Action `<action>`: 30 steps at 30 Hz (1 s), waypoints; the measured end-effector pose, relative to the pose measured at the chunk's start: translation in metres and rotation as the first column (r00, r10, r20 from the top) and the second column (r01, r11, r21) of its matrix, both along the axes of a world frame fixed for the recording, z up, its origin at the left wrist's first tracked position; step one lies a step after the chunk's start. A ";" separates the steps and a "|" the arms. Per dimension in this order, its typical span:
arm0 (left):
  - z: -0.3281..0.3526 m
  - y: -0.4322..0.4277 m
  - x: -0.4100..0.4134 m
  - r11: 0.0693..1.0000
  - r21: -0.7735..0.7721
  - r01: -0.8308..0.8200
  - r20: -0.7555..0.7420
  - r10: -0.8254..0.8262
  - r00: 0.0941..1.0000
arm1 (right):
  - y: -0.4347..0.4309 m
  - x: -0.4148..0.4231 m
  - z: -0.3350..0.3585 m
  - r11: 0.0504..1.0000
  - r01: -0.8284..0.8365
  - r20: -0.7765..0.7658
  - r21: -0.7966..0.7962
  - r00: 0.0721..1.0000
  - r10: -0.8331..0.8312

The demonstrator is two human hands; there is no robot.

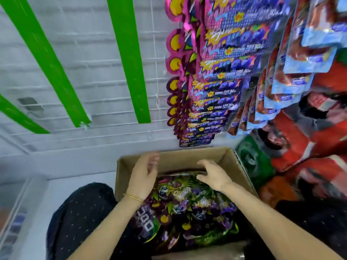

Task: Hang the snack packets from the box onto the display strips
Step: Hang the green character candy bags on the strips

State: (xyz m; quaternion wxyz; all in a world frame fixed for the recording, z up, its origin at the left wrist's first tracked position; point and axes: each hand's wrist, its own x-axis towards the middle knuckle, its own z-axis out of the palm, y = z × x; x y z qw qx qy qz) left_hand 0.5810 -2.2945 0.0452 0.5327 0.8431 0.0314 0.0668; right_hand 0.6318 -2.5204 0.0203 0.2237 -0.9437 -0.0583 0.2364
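Note:
An open cardboard box [172, 156] sits low in the middle, filled with several purple and green snack packets [187, 203]. My left hand [144, 173] hovers over the box's left side, fingers straight and blurred, holding nothing. My right hand [214, 175] reaches over the packets with fingers loosely spread, empty. Green display strips [127, 59] hang bare on the white wire grid [84, 72] above the box. To the right, a strip is full of purple packets [216, 81].
Blue and red packets [293, 62] hang at the upper right. Red bags [309, 147] and a green bag [251, 162] are stacked right of the box. My knee in dark dotted cloth [80, 218] is at the lower left. A white shelf edge [15, 212] stands far left.

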 end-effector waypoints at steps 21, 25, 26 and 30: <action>-0.037 0.009 0.014 0.995 0.039 -0.096 -0.051 0.098 0.994 | -0.023 -0.033 -0.035 0.657 0.442 0.075 0.610 0.794 -0.604; -0.034 0.007 0.013 0.996 0.021 -0.085 -0.071 0.086 0.994 | -0.028 -0.033 -0.015 0.505 0.410 -0.092 0.759 0.836 -0.541; -0.034 0.006 0.012 0.998 0.037 -0.059 -0.074 0.062 0.995 | -0.028 -0.033 -0.008 0.475 0.392 -0.122 0.788 0.855 -0.504; -0.030 0.001 0.009 0.993 0.090 0.075 -0.118 -0.064 0.991 | -0.027 -0.029 0.023 0.350 0.324 -0.208 0.879 0.921 -0.330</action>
